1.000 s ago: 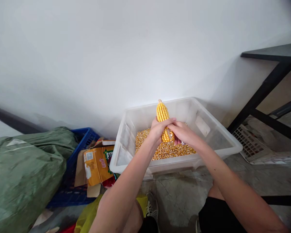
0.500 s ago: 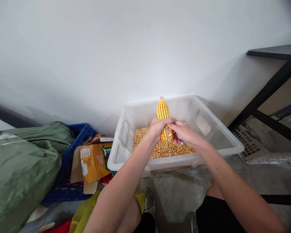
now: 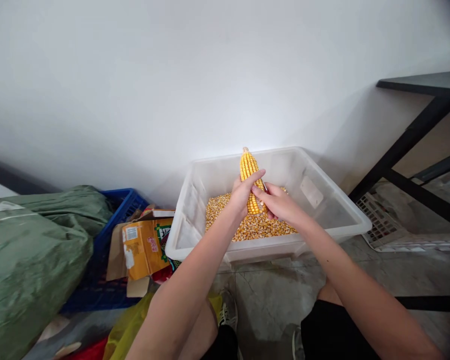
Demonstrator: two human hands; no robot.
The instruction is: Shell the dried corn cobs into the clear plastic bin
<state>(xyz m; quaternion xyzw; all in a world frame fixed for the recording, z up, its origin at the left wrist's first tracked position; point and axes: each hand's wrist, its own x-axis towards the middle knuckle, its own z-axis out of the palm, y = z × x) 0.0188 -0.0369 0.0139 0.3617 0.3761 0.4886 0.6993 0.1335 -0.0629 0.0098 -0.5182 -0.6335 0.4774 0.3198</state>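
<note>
A corn cob [image 3: 249, 175] is held upright over the clear plastic bin [image 3: 345, 210], with its pointed tip up. It is wrapped from the left side by the left hand [image 3: 243, 192], whose fingers are closed around its lower half. The right hand [image 3: 279, 205] is pressed against the cob's right side, low down; a small metal tool could be seen in it a moment ago, but now it is hidden, so what the closed fingers grip cannot be told. Since a second ago the cob has been tipped a little to the left and lifted slightly, and the left thumb has been slid higher along the rows. This is judged to mean that kernels are being pushed off the bottom part. The cob is bumpy, with neat yellow rows, and a pale bare patch is seen near its base. Inside the bin, under the cob, a flat bed of loose kernels [image 3: 247, 230] is spread, small and golden. Left of the bin, a torn orange cardboard box [image 3: 144, 247] is leaned in a blue crate [image 3: 125, 200], and a crinkly green sack [image 3: 33, 250] is piled farther left.
</note>
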